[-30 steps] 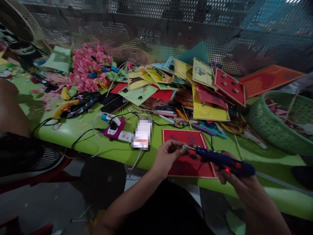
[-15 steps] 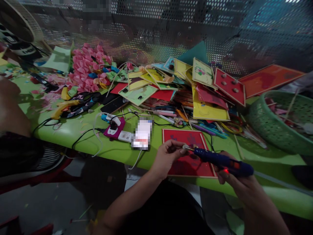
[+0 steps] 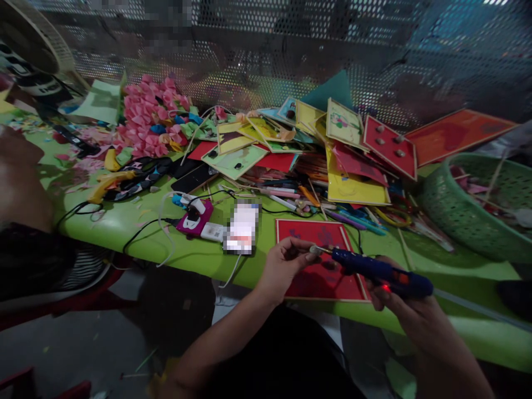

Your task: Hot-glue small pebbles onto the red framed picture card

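Observation:
Between thumb and fingers, my left hand (image 3: 286,263) pinches a small pale pebble (image 3: 315,250). My right hand (image 3: 390,293) is wrapped round a dark blue glue gun (image 3: 380,273) with a red light glowing near its grip. A clear glue stick (image 3: 477,308) runs out of its back end. The gun's metal nozzle points left and is at the pebble; whether glue is on the pebble is too small to tell. Beneath both hands lies a red card (image 3: 328,285) with a thin wooden border, partly hidden, with dark pebble-like spots on it.
A phone (image 3: 242,227) and a pink power socket (image 3: 194,221) with cables lie left of the card. Behind are heaped framed cards (image 3: 236,160), pens and pink paper pieces (image 3: 149,113). A green basket (image 3: 469,216) stands right. Another person's arm (image 3: 19,183) rests at far left.
The glue gun has shifted very slightly to the right, its nozzle still at the pebble. At far left the other person's hand has moved a little. My left hand stays put.

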